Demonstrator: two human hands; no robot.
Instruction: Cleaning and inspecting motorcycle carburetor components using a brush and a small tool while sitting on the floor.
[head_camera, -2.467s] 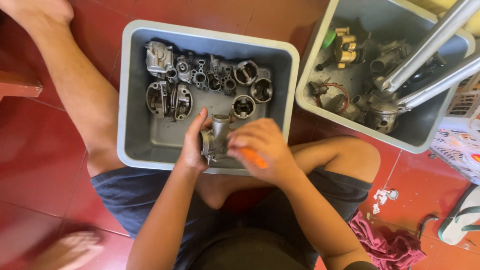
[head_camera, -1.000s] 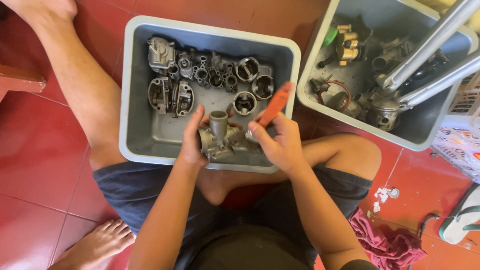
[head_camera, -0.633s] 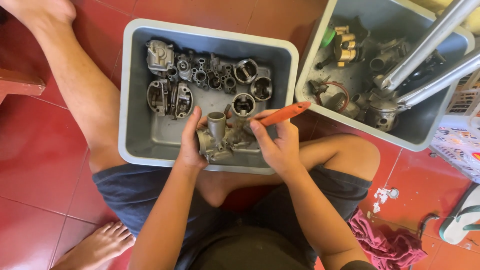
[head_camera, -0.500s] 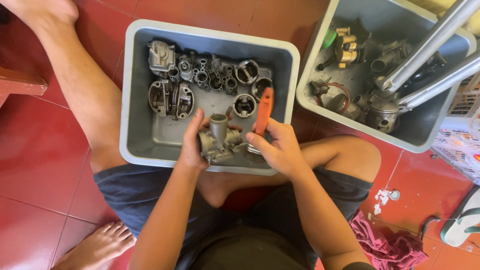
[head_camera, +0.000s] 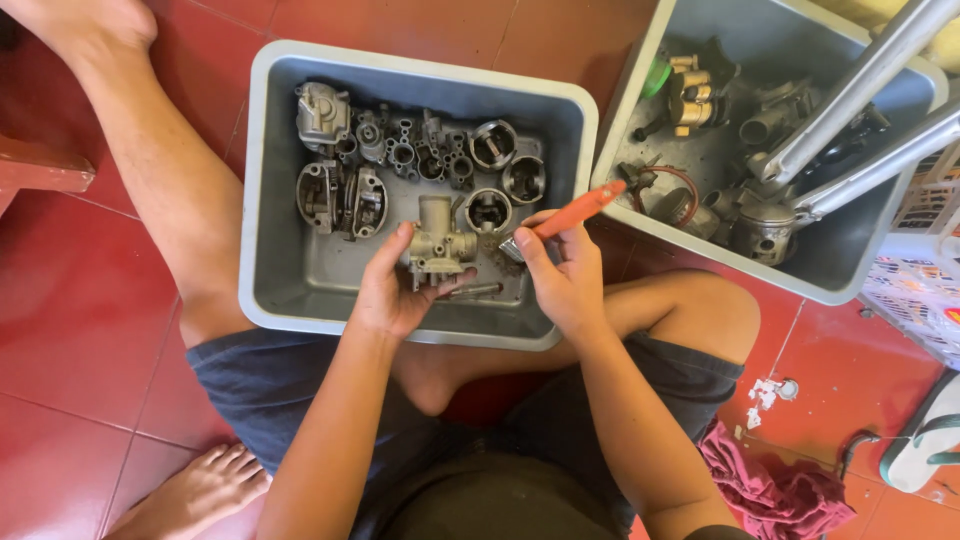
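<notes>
My left hand (head_camera: 392, 287) grips a grey metal carburettor body (head_camera: 438, 244) over the near part of a grey plastic tub (head_camera: 262, 180). My right hand (head_camera: 562, 278) holds an orange-handled brush (head_camera: 572, 212), handle angled up to the right, its head just right of the carburettor. Several other metal engine parts (head_camera: 400, 165) lie in rows at the back of the tub. I sit on the floor with the tub between my legs.
A second grey tub (head_camera: 840, 270) at the upper right holds more engine parts and two long silver fork tubes (head_camera: 860, 90). A red rag (head_camera: 775, 490) lies on the red tiled floor at the lower right, a white basket (head_camera: 925, 260) at the right edge.
The orange brush has swung in my right hand, from upright to angled up-right. My left hand has kept the carburettor in place, turned slightly.
</notes>
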